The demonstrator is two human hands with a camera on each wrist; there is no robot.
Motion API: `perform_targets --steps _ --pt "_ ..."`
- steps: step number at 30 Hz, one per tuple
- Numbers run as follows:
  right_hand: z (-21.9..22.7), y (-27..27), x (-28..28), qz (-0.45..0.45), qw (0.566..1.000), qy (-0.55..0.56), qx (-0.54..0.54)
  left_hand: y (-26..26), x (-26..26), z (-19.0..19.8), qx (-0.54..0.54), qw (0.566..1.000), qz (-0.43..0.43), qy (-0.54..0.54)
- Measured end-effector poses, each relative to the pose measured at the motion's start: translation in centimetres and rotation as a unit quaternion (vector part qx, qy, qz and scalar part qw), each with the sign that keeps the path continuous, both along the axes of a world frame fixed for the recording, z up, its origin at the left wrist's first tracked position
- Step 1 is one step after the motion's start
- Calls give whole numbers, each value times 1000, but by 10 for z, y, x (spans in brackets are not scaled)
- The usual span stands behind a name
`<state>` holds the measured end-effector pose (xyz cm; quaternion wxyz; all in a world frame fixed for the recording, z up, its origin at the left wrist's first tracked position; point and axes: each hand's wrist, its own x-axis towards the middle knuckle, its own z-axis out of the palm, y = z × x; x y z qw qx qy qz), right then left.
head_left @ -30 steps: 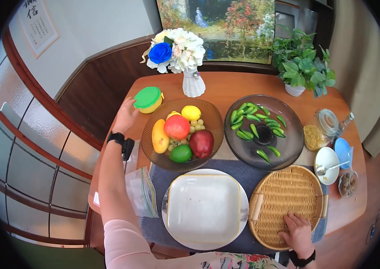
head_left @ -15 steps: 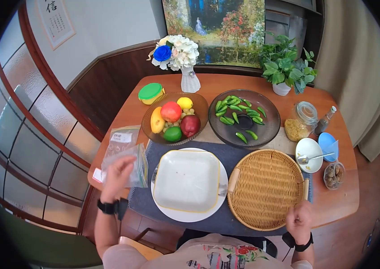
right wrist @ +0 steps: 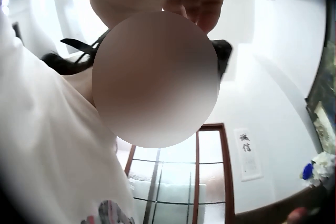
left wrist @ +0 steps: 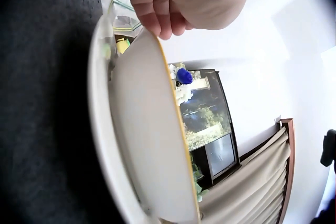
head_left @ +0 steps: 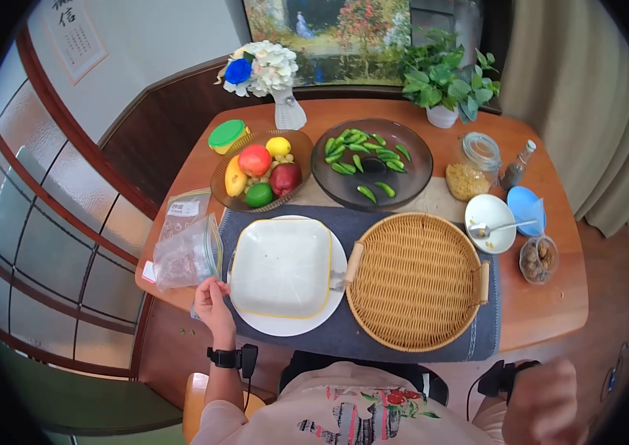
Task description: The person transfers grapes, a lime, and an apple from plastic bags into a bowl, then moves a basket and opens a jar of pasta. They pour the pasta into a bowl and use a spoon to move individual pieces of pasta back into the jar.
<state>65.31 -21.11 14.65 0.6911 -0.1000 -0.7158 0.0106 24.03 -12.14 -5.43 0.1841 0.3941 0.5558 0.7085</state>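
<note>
In the head view my left hand (head_left: 214, 308) hovers at the near left corner of the white square dish (head_left: 281, 267), its fingers loosely bent and nothing visible in them. A clear zip bag (head_left: 184, 256) lies just past its fingertips. From the left wrist, bent fingers (left wrist: 163, 22) overlap the dish's yellow-edged rim (left wrist: 181, 124). The dish sits on a round white plate (head_left: 277, 326). Off the table at lower right, my right hand (head_left: 544, 400) is raised and blurred; the right wrist view has its loosely curled fingers (right wrist: 202, 11) up by the person's head, holding nothing visible.
Right of the dish lies a round wicker tray (head_left: 414, 282). Behind stand a fruit bowl (head_left: 221, 178), a dark plate of green peppers (head_left: 418, 167) and a green-lidded tub (head_left: 227, 134). A jar (head_left: 470, 170), bottle (head_left: 515, 170) and small bowls (head_left: 494, 241) line the right.
The left hand has drawn back from the green-lidded tub, over the zip bag, to the dish's near corner. The right hand has left the wicker tray and risen towards the person.
</note>
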Motion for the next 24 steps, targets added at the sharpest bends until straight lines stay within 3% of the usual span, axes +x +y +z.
perform_targets --steps 2,4,15,16,17,18,20,24 --pt "24 -23 -2 33 999 -21 -2 3 3 -8 9 999 29 34" --pt "24 -44 4 71 980 -7 187 4 5 -17 19 996 59 70" --pt "42 -33 9 153 920 -191 305 1 5 -26 17 995 41 91" --pt "39 -29 -12 -41 943 -112 311 2 5 -26 14 995 41 89" --pt "37 -26 -23 -233 923 -29 304 2 5 -26 18 996 42 81" --pt "36 -23 -23 -232 924 -33 300 1 5 -26 20 996 43 74" --pt "38 -16 -23 -339 884 -79 312 -1 8 -26 17 998 36 57" --pt "40 -44 -14 -315 900 -109 282 2 5 -27 20 996 53 70"
